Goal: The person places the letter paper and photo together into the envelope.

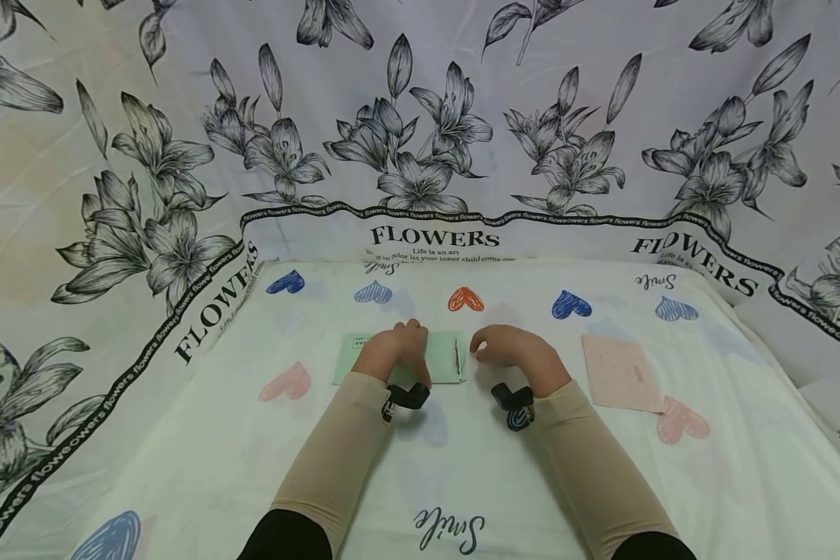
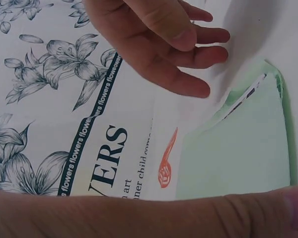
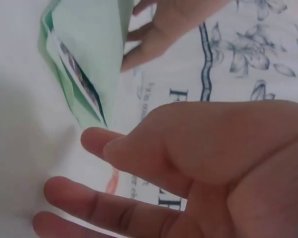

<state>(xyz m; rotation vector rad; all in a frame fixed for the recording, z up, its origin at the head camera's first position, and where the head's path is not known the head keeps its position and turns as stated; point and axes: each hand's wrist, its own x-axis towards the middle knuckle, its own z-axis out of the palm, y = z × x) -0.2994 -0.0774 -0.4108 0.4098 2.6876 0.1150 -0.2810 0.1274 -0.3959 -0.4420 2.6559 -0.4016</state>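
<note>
A pale green envelope (image 1: 442, 359) lies on the white cloth, its right end gaping. Inside that opening, in the right wrist view, shows the edge of something white with a dark printed pattern (image 3: 79, 74). My left hand (image 1: 396, 354) grips the envelope across its width, thumb at the near edge and fingers at the far edge. Just right of the opening is my right hand (image 1: 511, 354), apart from the envelope. Its fingers (image 3: 74, 198) are loosely extended, with the thumb close to the index finger and nothing visible held.
A pink paper piece (image 1: 623, 373) lies flat to the right of my right hand. The white cloth (image 1: 462, 451) carries printed hearts and lettering. Behind it rises a flower-printed fabric (image 1: 420, 124).
</note>
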